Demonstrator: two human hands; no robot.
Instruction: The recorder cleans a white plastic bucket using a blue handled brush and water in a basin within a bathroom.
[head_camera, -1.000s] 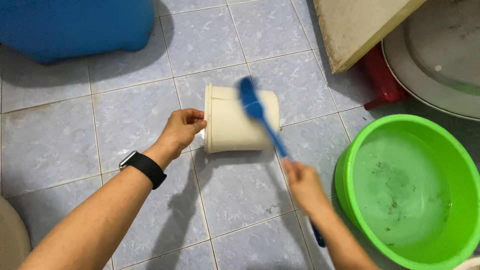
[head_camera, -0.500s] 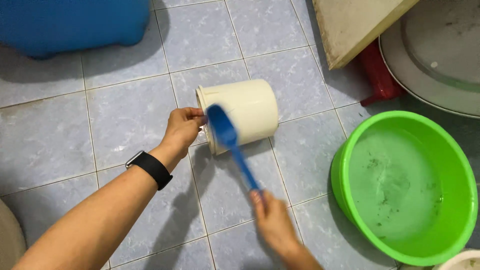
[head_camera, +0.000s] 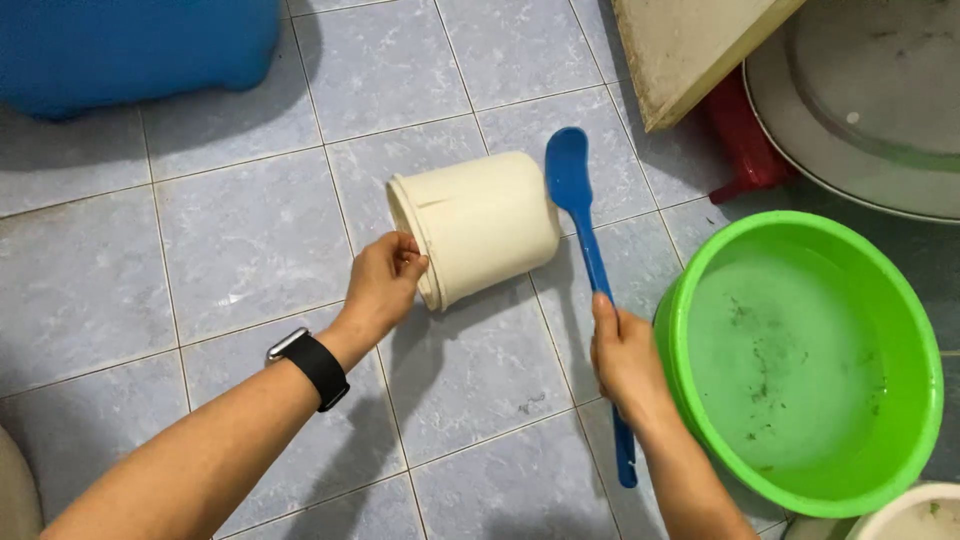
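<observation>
Head camera, looking straight down at a pale blue tiled floor (head_camera: 250, 230): a cream plastic bucket (head_camera: 478, 225) is lying on its side near the middle of the scene, its open mouth turned toward the left and its base toward the right. The left hand (head_camera: 385, 283) is pinching the near-left part of the bucket's rim, fingers curling over the lip; a black watch (head_camera: 308, 362) is sitting on that wrist. The right hand (head_camera: 625, 360) is wrapping its grip around the shaft of a long blue plastic spatula (head_camera: 585, 235), holding it about midway, so the flat blade is pointing to the far side and resting just beside the bucket's base, while the handle's end is sticking out toward the near edge.

The bucket looks empty, thin-walled and light, so it is likely rolling easily on its round side; its smooth wall probably offers little purchase, and the stiff rim seems the surest hold. The spatula looks rigid and light, and its slim shaft suits a closed fist.

To the right, a bright green basin (head_camera: 800, 365) is holding shallow water with dark specks. Farther right, a large grey basin (head_camera: 860, 110) is sitting behind a red stool leg (head_camera: 740, 140) and a pale board (head_camera: 690, 50). A blue drum (head_camera: 130, 45) is filling the far-left corner.
</observation>
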